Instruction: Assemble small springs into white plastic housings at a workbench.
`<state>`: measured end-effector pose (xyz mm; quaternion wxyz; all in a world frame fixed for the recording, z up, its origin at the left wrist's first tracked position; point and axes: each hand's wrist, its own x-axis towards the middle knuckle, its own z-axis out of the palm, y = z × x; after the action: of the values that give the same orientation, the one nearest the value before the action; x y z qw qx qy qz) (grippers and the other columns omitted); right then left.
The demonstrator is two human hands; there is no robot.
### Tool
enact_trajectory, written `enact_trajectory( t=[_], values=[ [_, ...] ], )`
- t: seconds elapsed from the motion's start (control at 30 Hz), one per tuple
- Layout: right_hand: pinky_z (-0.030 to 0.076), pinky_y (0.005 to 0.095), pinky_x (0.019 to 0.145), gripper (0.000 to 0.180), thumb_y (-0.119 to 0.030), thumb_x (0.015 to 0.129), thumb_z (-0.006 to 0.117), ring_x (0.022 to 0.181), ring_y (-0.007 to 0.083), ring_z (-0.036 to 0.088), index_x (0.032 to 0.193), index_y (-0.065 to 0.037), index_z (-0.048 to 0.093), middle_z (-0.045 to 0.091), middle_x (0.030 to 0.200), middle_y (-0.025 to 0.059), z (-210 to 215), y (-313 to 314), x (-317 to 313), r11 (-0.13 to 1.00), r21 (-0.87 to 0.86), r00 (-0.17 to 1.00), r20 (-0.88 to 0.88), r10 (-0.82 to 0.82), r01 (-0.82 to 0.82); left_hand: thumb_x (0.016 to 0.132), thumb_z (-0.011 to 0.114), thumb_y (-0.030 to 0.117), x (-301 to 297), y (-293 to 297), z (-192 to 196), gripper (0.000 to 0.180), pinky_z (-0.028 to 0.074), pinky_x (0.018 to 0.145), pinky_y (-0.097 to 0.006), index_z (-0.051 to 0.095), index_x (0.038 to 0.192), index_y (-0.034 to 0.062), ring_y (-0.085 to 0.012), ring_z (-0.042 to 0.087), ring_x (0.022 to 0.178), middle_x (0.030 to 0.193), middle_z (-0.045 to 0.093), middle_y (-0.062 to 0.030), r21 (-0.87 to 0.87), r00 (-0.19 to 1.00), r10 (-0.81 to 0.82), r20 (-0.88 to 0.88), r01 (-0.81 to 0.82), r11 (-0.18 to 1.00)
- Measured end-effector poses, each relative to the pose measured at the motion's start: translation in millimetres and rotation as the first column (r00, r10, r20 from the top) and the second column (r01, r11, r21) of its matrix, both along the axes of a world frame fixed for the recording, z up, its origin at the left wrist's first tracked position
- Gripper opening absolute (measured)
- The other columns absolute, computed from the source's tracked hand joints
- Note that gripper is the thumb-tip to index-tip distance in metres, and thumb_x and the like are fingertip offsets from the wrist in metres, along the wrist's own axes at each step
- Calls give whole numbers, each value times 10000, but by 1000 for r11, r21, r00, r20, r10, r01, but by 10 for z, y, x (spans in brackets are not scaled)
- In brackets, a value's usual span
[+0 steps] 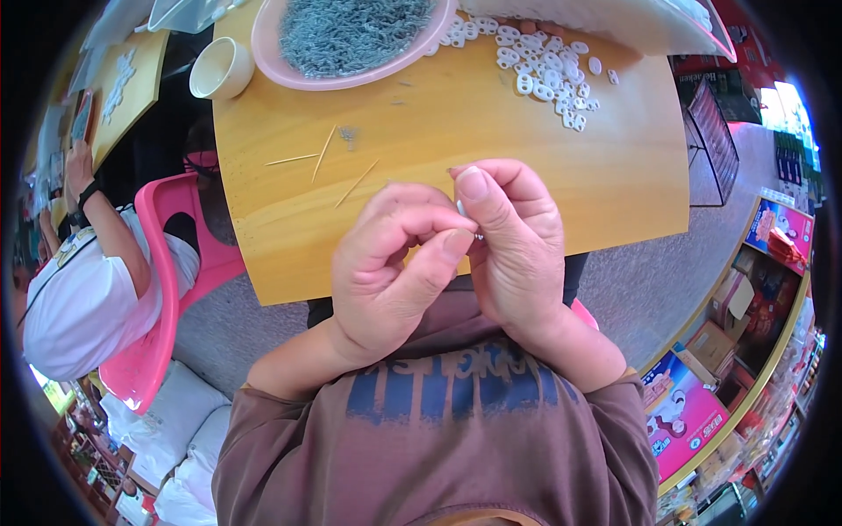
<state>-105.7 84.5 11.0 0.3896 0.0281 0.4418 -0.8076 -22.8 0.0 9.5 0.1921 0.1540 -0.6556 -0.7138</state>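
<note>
Both my hands meet over the near edge of the wooden table (pixel 605 184), fingertips almost touching. My left hand (pixel 381 280) is closed in a pinch, thumb against index finger, with a tiny metal piece (pixel 479 236) showing at the tips. Between the fingers of my right hand (pixel 517 250), also pinched, a bit of a small white plastic piece (pixel 460 208) peeks out; most of it is hidden. A pink basin (pixel 267 53) heaped with small grey metal pieces (pixel 351 35) stands at the far side. Many white two-holed plastic pieces (pixel 548 74) lie scattered at the far right.
Several toothpicks (pixel 357 182) and a few metal bits (pixel 348 134) lie left of centre. A cream cup (pixel 221 68) stands by the basin, and a large tray (pixel 631 26) sits far right. At left, another person (pixel 105 272) sits on a pink chair (pixel 158 263).
</note>
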Motion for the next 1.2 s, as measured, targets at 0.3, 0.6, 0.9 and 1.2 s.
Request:
enact_trajectory(
  t=[0.3, 0.6, 0.9, 1.2],
  values=[
    [371, 182, 475, 172, -195, 844, 527, 572, 52, 440, 863, -24, 536, 529, 725, 14, 50, 157, -40, 992, -53, 990, 78, 116, -112, 808, 496, -16, 0, 76, -77, 91, 405, 570, -179, 548, 882, -4, -65, 474, 637, 927, 476, -73, 170, 996, -28, -80, 41, 985],
    [370, 176, 543, 234, -147, 867, 454, 598, 47, 425, 1024, 10, 530, 524, 788, 13, 109, 270, -38, 959, -110, 965, -33, 261, -263, 822, 505, 36, 30, 46, -64, 75, 398, 539, -167, 549, 874, 7, -58, 463, 606, 931, 471, -83, 84, 990, 23, -141, -12, 996],
    [362, 183, 608, 280, -60, 831, 451, 678, 51, 426, 1087, 41, 497, 489, 865, 27, 88, 328, -56, 947, -12, 879, -375, 295, -322, 827, 507, 77, 43, 55, -35, 90, 396, 538, -176, 548, 870, 9, -67, 462, 600, 920, 475, -83, 184, 988, 38, -150, -10, 983],
    [352, 169, 588, 222, -20, 819, 481, 669, 35, 405, 1037, 19, 476, 494, 846, 15, 76, 331, -33, 971, 6, 877, -427, 219, -239, 817, 520, 64, 27, 78, -23, 83, 391, 553, -181, 553, 873, 12, -63, 455, 616, 918, 474, -86, 179, 989, 48, -139, -22, 984]
  ],
)
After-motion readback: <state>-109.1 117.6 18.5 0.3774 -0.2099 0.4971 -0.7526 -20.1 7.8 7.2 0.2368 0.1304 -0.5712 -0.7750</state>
